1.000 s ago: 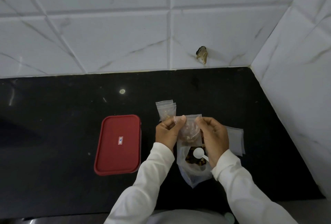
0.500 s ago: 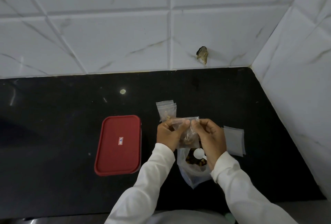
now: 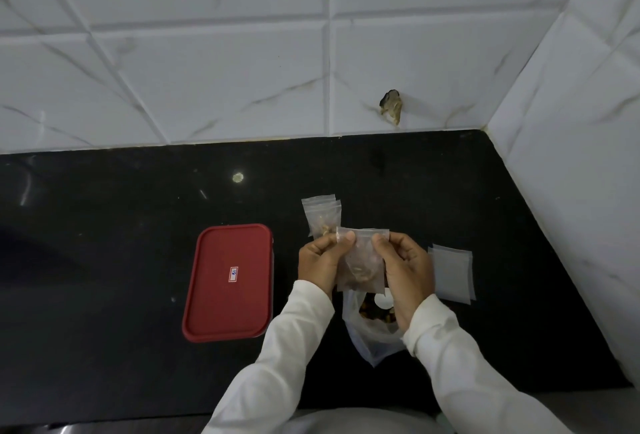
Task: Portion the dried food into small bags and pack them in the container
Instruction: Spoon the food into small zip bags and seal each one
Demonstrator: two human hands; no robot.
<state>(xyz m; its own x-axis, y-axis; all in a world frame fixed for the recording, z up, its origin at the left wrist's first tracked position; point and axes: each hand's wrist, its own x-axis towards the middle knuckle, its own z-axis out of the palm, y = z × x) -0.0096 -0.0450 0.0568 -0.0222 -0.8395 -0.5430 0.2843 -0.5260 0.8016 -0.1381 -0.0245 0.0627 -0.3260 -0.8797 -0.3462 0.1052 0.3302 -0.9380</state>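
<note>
The left hand (image 3: 320,258) and right hand (image 3: 405,267) pinched the top corners of a bag (image 3: 362,260) with food inside. Filled bags (image 3: 320,215) lay just beyond the left hand, the closed container (image 3: 228,281) left of it, and empty bags (image 3: 452,272) beside the right hand.

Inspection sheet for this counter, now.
Surface: glossy black stone counter.
Job's things: small clear plastic bag of brown dried food, held up; filled small bags lying behind it; large clear bag of dried food with white scoop below the hands; red-lidded rectangular container, closed, left; empty flat clear bags, right.
Clutter: nothing seen.
Grippers: left hand and right hand pinch the small bag's top edge.
Cables: nothing seen.
Surroundings: white marbled wall tiles, one with a chipped hole.
</note>
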